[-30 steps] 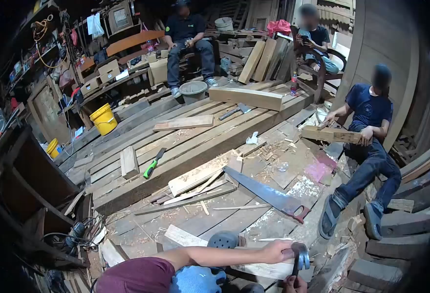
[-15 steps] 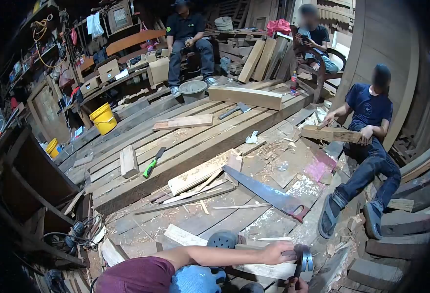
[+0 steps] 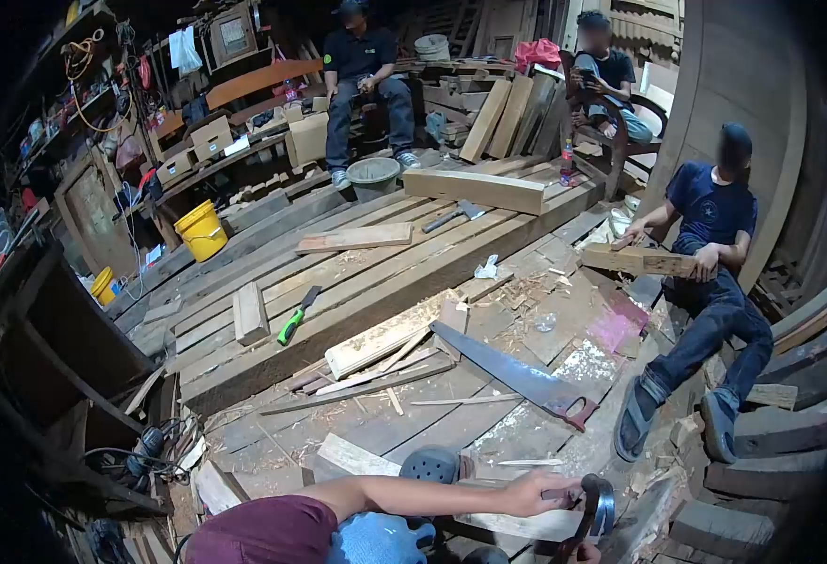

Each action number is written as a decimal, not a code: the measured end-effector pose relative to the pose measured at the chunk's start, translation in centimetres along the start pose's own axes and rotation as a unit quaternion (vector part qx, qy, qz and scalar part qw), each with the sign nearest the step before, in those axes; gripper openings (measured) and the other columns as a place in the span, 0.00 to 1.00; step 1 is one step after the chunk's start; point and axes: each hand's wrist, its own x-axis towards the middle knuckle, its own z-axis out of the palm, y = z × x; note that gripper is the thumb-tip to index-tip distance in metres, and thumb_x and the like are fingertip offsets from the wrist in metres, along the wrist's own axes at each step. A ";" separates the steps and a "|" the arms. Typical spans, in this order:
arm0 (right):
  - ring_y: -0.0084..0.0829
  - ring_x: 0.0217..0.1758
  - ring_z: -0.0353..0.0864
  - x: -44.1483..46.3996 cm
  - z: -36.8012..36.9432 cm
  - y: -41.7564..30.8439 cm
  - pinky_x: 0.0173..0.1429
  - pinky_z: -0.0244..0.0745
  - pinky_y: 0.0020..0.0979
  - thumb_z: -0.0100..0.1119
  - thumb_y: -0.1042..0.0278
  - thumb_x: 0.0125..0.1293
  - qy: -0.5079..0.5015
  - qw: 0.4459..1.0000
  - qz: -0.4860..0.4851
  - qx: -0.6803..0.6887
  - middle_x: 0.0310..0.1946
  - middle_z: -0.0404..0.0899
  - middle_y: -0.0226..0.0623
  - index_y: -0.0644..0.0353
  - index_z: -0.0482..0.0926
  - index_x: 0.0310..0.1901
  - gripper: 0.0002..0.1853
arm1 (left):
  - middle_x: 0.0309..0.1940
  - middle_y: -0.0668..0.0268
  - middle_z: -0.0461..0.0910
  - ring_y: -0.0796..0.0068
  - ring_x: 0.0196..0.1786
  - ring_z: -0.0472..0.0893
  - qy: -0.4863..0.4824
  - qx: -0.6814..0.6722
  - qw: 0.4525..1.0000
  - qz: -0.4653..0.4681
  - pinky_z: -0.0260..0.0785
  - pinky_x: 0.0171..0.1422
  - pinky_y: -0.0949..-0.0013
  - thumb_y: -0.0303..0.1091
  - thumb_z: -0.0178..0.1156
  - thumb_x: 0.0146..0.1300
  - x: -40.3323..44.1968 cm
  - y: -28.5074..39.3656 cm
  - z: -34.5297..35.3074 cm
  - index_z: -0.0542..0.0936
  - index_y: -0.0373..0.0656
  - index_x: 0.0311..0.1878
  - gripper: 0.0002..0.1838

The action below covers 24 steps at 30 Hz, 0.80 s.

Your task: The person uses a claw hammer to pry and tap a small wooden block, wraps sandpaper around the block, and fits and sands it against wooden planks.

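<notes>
My left hand (image 3: 534,493) reaches in from the left at the bottom, its fingers closed around a small brown, handle-like piece (image 3: 561,493) whose kind I cannot make out. Just right of it is the curved metal head of a claw hammer (image 3: 603,506). My right hand (image 3: 583,554), cut off by the bottom edge, grips the hammer's dark handle. Below my left hand lies a pale wooden board (image 3: 517,523), partly covered by my arm. Near my forearm show a dark clog shoe (image 3: 429,462) and a light blue cloth-like thing (image 3: 376,538).
A handsaw (image 3: 517,376) lies on the floor ahead among shavings and offcuts. On the timber platform (image 3: 366,301) are a green-handled chisel (image 3: 298,317), a hatchet (image 3: 456,215) and wood blocks. A person (image 3: 709,221) at right holds a wood block; two others sit farther back.
The hammer head has shifted slightly right and turned, and my right hand has moved a little with it. My left hand stays nearly in place.
</notes>
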 end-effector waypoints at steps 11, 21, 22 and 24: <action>0.26 0.15 0.67 0.8 -0.3 1.5 0.21 0.60 0.26 0.51 0.61 0.68 0.018 0.998 0.005 0.056 0.20 0.72 0.29 0.55 0.79 0.35 0.10 | 0.31 0.55 0.75 0.57 0.32 0.76 -0.013 -0.002 1.000 0.028 0.68 0.40 0.62 0.38 0.62 0.62 -0.5 1.4 0.6 0.69 0.46 0.67 0.29; 0.34 0.25 0.74 1.6 -0.7 3.5 0.31 0.69 0.36 0.54 0.64 0.67 0.012 0.999 -0.039 0.015 0.27 0.76 0.36 0.60 0.78 0.40 0.09 | 0.48 0.53 0.79 0.57 0.47 0.80 -0.067 0.008 0.997 -0.043 0.71 0.52 0.63 0.43 0.61 0.64 -1.4 0.9 1.0 0.71 0.43 0.64 0.28; 0.35 0.27 0.75 1.7 -0.8 3.8 0.32 0.70 0.38 0.55 0.63 0.67 0.009 0.999 -0.033 -0.004 0.28 0.77 0.37 0.60 0.78 0.39 0.09 | 0.43 0.54 0.79 0.60 0.43 0.79 -0.065 0.008 0.997 -0.041 0.70 0.49 0.64 0.43 0.61 0.64 -1.6 0.6 1.1 0.70 0.44 0.65 0.28; 0.35 0.30 0.76 2.3 -0.9 5.5 0.34 0.71 0.40 0.58 0.61 0.66 0.003 0.997 -0.033 -0.063 0.30 0.78 0.38 0.60 0.77 0.39 0.11 | 0.46 0.55 0.81 0.63 0.44 0.80 -0.089 0.009 0.993 -0.072 0.71 0.51 0.66 0.42 0.61 0.65 -1.7 1.1 1.2 0.70 0.46 0.66 0.28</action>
